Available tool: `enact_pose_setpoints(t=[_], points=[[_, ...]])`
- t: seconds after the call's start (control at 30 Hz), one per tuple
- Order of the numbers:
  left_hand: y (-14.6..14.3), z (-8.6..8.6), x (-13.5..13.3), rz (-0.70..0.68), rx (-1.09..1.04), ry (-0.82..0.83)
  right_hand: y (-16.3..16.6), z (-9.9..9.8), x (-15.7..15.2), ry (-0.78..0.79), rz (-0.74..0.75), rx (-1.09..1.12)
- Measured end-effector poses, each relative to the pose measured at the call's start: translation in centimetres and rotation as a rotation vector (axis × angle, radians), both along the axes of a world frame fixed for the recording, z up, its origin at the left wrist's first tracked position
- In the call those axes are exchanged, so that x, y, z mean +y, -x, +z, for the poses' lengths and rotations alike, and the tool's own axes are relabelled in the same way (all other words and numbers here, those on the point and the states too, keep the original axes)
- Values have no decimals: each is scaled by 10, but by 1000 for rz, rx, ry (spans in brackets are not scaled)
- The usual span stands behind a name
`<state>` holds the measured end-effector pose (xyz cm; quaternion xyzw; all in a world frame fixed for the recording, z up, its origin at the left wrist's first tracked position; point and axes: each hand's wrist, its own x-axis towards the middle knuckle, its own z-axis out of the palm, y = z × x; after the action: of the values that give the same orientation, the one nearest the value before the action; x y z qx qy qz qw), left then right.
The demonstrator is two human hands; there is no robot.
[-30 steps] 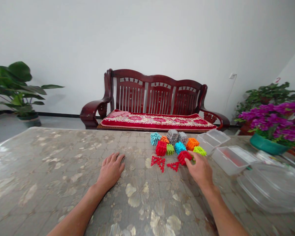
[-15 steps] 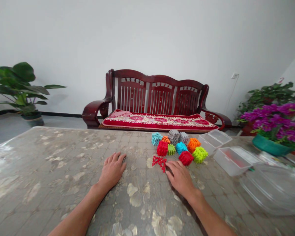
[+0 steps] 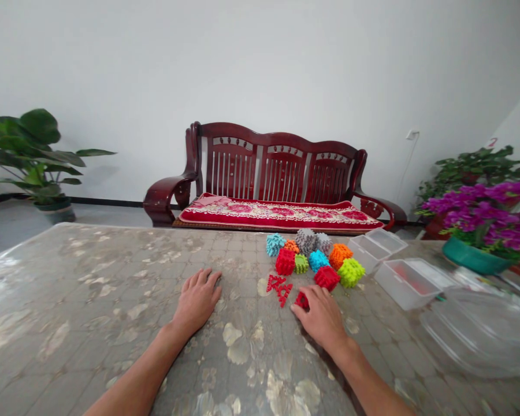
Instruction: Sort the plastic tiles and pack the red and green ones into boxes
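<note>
My left hand [image 3: 197, 300] lies flat on the patterned table [image 3: 112, 300], fingers stretched out, holding nothing. My right hand [image 3: 323, 316] rests knuckles-up just right of it, fingers curled over a small flat red piece [image 3: 302, 300] that peeks out at the fingertips. Two more flat red triangular pieces [image 3: 279, 287] lie just left of that. Behind them sits a cluster of spiky blocks: red [image 3: 285, 262], red [image 3: 327, 278], lime [image 3: 351, 272], orange [image 3: 340, 255], blue [image 3: 318, 260], green [image 3: 301, 264], teal [image 3: 275, 244] and grey [image 3: 307, 240].
Clear plastic boxes [image 3: 405, 281] and lids [image 3: 481, 332] lie at the right of the table. A pot of purple flowers [image 3: 487, 225] stands at the far right. Beyond the table are a dark wooden bench [image 3: 273, 179] and a leafy plant [image 3: 30, 156].
My right hand drew back from the red block toward me and leftward, then closed over one flat red triangular piece. My left hand stayed flat.
</note>
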<state>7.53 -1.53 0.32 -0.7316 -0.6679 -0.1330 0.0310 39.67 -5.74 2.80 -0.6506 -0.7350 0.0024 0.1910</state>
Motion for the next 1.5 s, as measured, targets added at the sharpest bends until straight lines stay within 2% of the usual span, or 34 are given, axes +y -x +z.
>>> enact_pose_setpoints(t=[0.2,0.4,0.57,0.77,1.37,1.5], points=[[0,1,0,1,-29,-10,2,1,-3,29,160,46],[-1,3,-1,4,2,12,-2,2,-5,30,29,-6],[-1,2,0,5,21,17,-7,0,-3,63,115,44],[0,0,0,0,10,5,-13,8,-3,118,19,6],[0,0,0,-6,-22,-7,-21,4,-1,117,58,-48],[0,0,0,-1,-31,-10,-21,6,-1,66,40,-1]])
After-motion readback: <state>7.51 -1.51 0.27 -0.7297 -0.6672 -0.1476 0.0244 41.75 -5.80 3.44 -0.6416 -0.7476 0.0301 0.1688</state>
